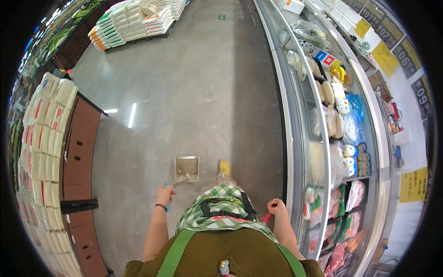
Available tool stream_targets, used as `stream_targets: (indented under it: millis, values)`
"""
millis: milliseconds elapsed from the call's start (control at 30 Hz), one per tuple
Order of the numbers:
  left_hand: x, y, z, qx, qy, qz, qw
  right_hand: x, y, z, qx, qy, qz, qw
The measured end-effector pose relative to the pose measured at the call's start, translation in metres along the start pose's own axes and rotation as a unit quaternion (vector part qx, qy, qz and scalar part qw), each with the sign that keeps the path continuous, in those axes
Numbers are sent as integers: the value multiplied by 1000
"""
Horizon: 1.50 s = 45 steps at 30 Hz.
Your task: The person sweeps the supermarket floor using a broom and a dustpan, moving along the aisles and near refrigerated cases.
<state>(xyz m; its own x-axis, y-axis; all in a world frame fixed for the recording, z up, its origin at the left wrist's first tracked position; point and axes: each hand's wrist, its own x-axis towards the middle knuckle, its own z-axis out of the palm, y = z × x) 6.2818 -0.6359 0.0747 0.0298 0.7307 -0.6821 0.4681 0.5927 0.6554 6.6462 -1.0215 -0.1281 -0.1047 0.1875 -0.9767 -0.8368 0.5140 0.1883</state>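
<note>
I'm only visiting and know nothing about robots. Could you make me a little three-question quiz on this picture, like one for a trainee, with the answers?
1. Multiple choice: Where is the dustpan, compared with the yellow bristles?
a) To their right
b) To their left
c) On top of them

2. True or false: The display case of packaged goods runs along the person's right.

3. Fill in the blank: The grip of the left hand is closed on the dustpan's ____.

Key: 1. b; 2. True; 3. handle
</note>
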Motion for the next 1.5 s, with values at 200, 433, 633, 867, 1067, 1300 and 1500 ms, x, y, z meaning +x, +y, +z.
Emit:
stream_targets:
  millis: [200,433,633,867,1067,1300,1500]
  values:
    - [112,115,75,-68,-25,8,997,37,-25,175,-10,23,2,1000]
    - [200,278,143,-130,-4,47,990,45,-69,415,3,-11,23,1000]
    - [270,374,200,-129,24,37,991,49,-71,629,-104,-16,74,992]
    - [415,487,250,169,-58,34,983,36,20,855,-343,-40,49,937]
    - [491,578,270,304,-107,70,944,44,84,978,-568,-49,8,821]
    - [521,657,278,286,-137,-11,948,21,145,1021,-662,-55,44,746]
    - [537,664,287,198,-103,-41,974,-15,129,1038,-658,-122,73,740]
